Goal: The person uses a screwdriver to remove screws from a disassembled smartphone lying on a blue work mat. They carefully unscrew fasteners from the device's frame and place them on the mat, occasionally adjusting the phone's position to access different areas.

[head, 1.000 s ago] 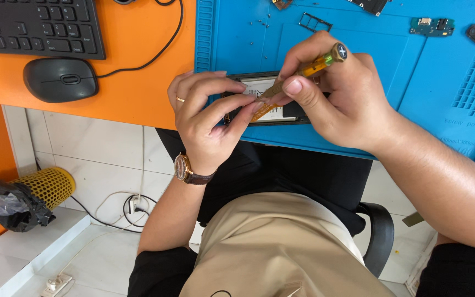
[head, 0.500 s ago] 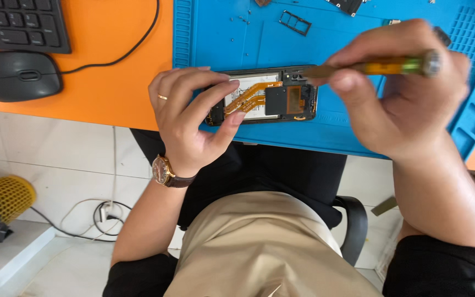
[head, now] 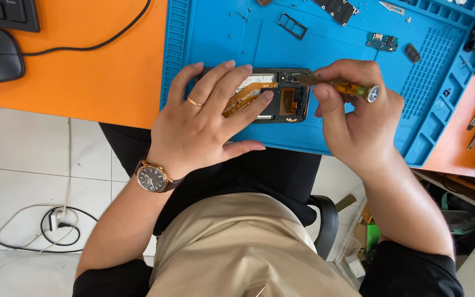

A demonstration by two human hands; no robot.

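On the near edge of the blue silicone work mat (head: 215, 33), the left hand (head: 204, 124) lies with fingers spread flat over the opened black phone (head: 281, 96). The right hand (head: 353, 110) pinches a yellow-handled screwdriver (head: 342, 87), tip at the phone's far right corner. A slip there could gouge the orange flex cable (head: 248, 93), and loosened screws might roll off the mat.

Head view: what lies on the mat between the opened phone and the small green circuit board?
Only bare blue mat lies between the opened phone and the small green circuit board, in the head view.
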